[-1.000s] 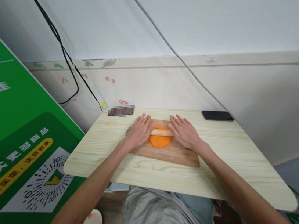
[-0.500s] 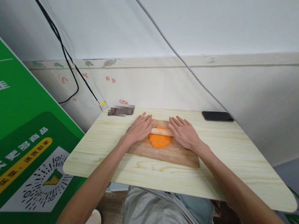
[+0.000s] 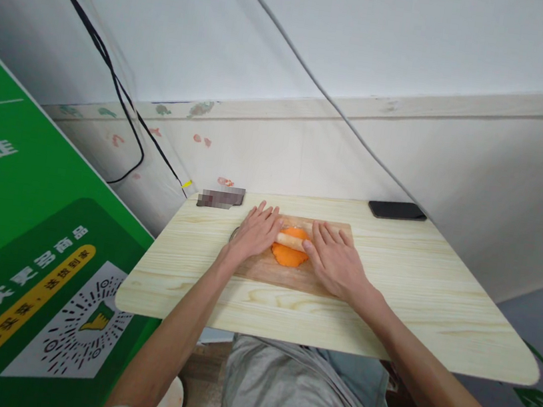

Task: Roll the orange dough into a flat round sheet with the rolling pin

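A light wooden rolling pin [image 3: 290, 240] lies across a flattened round of orange dough [image 3: 289, 257] on a wooden board [image 3: 266, 272]. My left hand [image 3: 256, 232] rests flat over the pin's left end, fingers stretched out away from me. Over the right end lies my right hand [image 3: 337, 260], palm down, its fingers extended and its thumb near the dough. Both hands hide the ends of the pin. The pin slants slightly, its right end nearer to me. Part of a dark round rim [image 3: 233, 234] peeks out beside my left hand.
The board rests on a pale wood-grain table [image 3: 430, 300]. A black phone [image 3: 396, 210] lies at the back right, and a dark, partly blurred item [image 3: 220, 198] at the back left. Behind is a wall with cables [image 3: 96, 44]; a green printed panel [image 3: 48, 212] stands at left.
My right hand has shifted toward me and slightly right, turning the pin from nearly level to slanted. My left hand has stayed almost in place.
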A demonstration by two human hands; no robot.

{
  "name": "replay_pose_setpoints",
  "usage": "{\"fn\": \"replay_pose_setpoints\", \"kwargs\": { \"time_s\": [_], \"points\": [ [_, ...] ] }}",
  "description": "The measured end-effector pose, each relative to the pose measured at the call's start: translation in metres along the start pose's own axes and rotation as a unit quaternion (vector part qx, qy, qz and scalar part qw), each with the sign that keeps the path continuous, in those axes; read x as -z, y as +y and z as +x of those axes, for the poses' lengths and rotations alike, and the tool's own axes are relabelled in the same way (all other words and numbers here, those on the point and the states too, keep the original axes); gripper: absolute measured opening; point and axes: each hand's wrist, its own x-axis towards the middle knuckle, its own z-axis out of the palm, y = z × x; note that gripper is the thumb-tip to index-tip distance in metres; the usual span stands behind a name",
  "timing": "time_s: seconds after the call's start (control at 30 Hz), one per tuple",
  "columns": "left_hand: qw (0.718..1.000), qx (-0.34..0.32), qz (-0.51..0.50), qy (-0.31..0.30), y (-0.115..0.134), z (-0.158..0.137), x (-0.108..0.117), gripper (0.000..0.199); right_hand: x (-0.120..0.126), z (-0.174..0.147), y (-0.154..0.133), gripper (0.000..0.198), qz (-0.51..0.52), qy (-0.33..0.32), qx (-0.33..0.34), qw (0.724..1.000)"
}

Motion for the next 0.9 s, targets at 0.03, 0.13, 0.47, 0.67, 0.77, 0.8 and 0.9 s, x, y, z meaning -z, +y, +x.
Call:
{"fn": "replay_pose_setpoints", "kwargs": {
  "time_s": [0.03, 0.13, 0.47, 0.67, 0.77, 0.8, 0.9],
  "points": [
    [1.0, -0.001, -0.001, 0.001, 0.001, -0.001, 0.001, 0.059, 0.0, -0.002, -0.003, 0.079, -0.003, 0.002, -0.005, 1.0],
    [1.0, 0.001, -0.001, 0.0, 0.002, -0.002, 0.002, 0.06, -0.001, -0.009, -0.012, 0.078, -0.013, 0.014, -0.018, 1.0],
    [1.0, 0.008, -0.004, 0.0, 0.008, -0.001, 0.007, 0.061, -0.009, -0.034, -0.037, 0.091, -0.005, 0.07, -0.03, 0.997],
    [1.0, 0.014, -0.009, -0.003, 0.01, 0.0, 0.008, 0.063, -0.013, -0.043, -0.049, 0.1, 0.009, 0.087, -0.035, 0.996],
    [1.0, 0.013, -0.014, 0.004, 0.01, -0.001, 0.008, 0.063, -0.012, -0.042, -0.048, 0.099, 0.012, 0.083, -0.035, 0.996],
    [1.0, 0.012, -0.015, 0.007, 0.009, -0.001, 0.007, 0.063, -0.012, -0.041, -0.046, 0.098, 0.012, 0.081, -0.032, 0.996],
    [1.0, 0.01, -0.013, 0.013, 0.009, -0.001, 0.007, 0.062, -0.009, -0.035, -0.036, 0.094, 0.01, 0.064, -0.025, 0.998]
  ]
}}
